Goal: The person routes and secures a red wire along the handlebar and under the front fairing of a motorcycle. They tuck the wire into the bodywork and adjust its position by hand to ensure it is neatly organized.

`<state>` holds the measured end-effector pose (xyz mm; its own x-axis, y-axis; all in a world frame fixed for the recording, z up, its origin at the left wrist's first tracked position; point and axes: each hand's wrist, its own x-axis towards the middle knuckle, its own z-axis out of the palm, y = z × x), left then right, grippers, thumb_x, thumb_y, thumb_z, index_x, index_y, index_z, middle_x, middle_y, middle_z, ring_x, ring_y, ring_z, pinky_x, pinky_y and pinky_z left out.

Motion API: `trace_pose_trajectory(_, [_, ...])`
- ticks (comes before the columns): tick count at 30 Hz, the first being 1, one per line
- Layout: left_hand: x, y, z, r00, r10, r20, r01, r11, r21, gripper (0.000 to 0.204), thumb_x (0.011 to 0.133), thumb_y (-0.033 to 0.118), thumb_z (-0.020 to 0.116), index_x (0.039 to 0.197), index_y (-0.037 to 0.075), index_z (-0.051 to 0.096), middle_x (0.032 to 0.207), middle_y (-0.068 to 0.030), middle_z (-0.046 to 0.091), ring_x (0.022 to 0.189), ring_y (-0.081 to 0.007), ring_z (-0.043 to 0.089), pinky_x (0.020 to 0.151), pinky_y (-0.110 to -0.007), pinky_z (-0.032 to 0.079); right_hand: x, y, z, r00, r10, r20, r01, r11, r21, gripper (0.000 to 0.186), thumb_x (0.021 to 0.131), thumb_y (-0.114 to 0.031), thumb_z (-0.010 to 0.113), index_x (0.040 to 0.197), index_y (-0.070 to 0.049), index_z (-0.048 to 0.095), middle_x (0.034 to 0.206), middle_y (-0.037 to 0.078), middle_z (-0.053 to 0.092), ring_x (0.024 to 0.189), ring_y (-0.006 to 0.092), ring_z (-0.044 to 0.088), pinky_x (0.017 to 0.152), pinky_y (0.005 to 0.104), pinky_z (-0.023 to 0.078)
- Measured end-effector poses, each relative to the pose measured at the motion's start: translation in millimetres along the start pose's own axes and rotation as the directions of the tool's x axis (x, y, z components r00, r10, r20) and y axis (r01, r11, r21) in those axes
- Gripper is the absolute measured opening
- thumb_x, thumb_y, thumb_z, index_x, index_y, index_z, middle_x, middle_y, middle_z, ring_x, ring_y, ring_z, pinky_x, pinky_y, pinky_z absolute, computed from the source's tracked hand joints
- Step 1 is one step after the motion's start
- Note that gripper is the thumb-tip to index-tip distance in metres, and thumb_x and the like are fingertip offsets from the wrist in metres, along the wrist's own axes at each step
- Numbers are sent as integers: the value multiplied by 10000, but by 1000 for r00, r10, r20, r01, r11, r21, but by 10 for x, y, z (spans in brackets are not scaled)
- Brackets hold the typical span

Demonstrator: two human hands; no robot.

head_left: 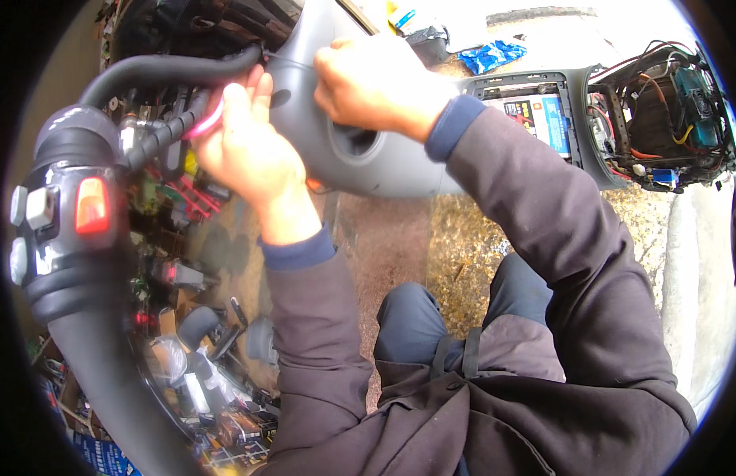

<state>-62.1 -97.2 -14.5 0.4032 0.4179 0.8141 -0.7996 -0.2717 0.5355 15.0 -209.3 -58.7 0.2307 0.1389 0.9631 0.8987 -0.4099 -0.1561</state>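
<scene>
My right hand (368,83) is closed in a fist against the grey scooter body panel (304,151). A thin dark strand (292,61) runs from its fingers to the black curved handlebar tube (169,70). Beside that tube, my left hand (253,155) is raised with its fingers stretched out, the tips near the strand's far end. A bright pink-red band (207,123) shows at the edge of the left hand; what it is I cannot make out. Below the right hand, a round opening (356,141) shows in the panel.
At the left, the handlebar grip (106,349) carries a switch block with a red button (92,205). On the right, the scooter body lies open over a battery (554,123) and loose wiring (653,87). Boxes and parts (233,424) clutter the lower left.
</scene>
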Motion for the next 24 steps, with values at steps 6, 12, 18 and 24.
trace_pose_trajectory(6, [29,6,-84,996,37,78,-49,985,166,262,989,1,485,1187,-137,587,1110,-247,673,974,-346,708,895,-453,592,1,-375,-53,958,35,286,-49,998,41,180,746,-190,638,722,-38,733,696,188,689,664,363,703,650,446,571])
trace_pose_trajectory(12, [82,-29,-195,977,134,166,-169,961,219,238,936,-32,582,1154,-113,633,1070,-183,687,945,-268,714,816,-354,611,27,-224,-107,970,121,212,-115,993,-40,223,778,-228,621,748,-44,744,726,208,692,692,382,702,670,455,574])
trace_pose_trajectory(18, [193,-116,-297,945,157,287,-245,922,300,134,913,-16,639,1018,-67,705,965,-83,706,812,-148,664,740,-262,550,-9,-92,-3,986,156,-59,-156,988,-3,299,823,-332,667,806,-34,677,731,206,651,701,383,682,635,485,555])
trace_pose_trajectory(24, [237,-130,-257,960,123,253,-157,980,121,204,860,-57,663,1051,-74,594,945,-132,680,803,-168,672,714,-283,569,214,-255,246,934,277,-225,-238,953,188,367,823,-376,712,821,-14,654,751,201,666,661,369,674,638,452,551])
